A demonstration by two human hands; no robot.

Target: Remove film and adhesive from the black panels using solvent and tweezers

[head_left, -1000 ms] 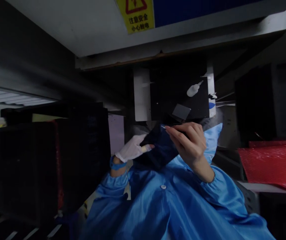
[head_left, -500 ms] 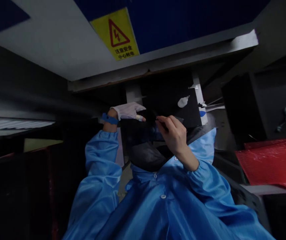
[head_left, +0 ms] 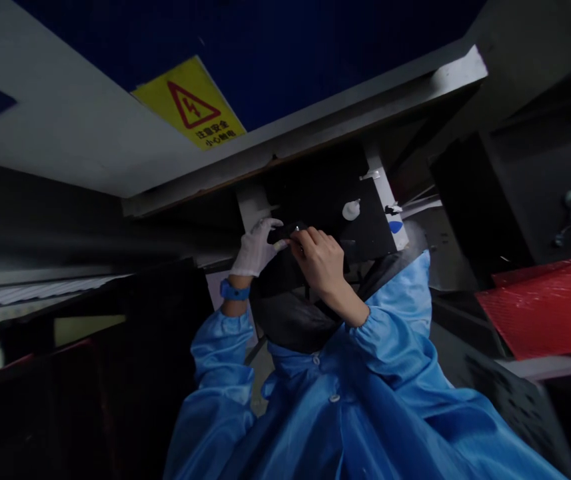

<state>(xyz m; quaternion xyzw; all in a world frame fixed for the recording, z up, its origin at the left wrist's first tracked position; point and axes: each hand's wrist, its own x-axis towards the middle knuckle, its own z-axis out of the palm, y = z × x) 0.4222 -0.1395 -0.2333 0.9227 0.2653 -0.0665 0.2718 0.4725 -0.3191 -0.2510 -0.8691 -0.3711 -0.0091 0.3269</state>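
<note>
My left hand, in a white glove with a blue band at the wrist, is closed on a small dark object. Its exact kind is too dark to make out. My bare right hand meets it from the other side, fingers pinched at the object's right end, where a small bright spot shows. What the right fingertips hold is hidden. Both hands are above the near edge of a black work surface. A small white bottle with a thin tip stands on that surface, right of my hands.
A blue and white panel with a yellow electric-shock warning sign overhangs the far side. Red bubble wrap lies at the right beside dark boxes. Left of me is a dark bulky shape.
My left hand has turned upward and now grips a small dark object. The right hand has moved slightly left to meet it. The whole view has tilted and shifted.
</note>
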